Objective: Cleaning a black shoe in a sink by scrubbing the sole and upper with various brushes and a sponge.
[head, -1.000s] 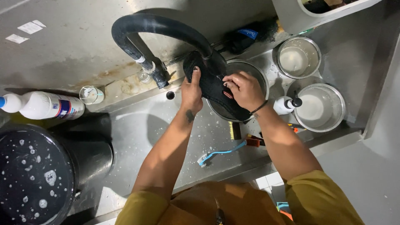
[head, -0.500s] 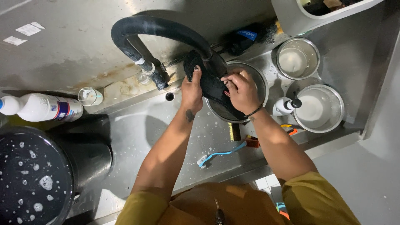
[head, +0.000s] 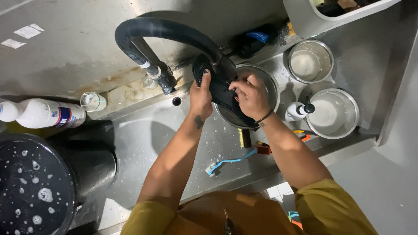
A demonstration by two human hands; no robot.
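- While I watch from the head view, the black, limp, wet cloth-like item [head: 220,89] hangs under the curved black hose spout [head: 174,32], over the round steel bowl [head: 271,87].
- Long axis: it runs from upper left by the spout to lower right at the bowl's near rim.
- Left hand [head: 201,96]: closed on its left edge, thumb up.
- Right hand [head: 250,95]: fingers curled, pinching its right side; both touch it equally.
- Blue toothbrush [head: 228,162]: on the steel surface [head: 143,135], well apart.

black cloth [head: 220,89], held over steel bowl [head: 270,87]
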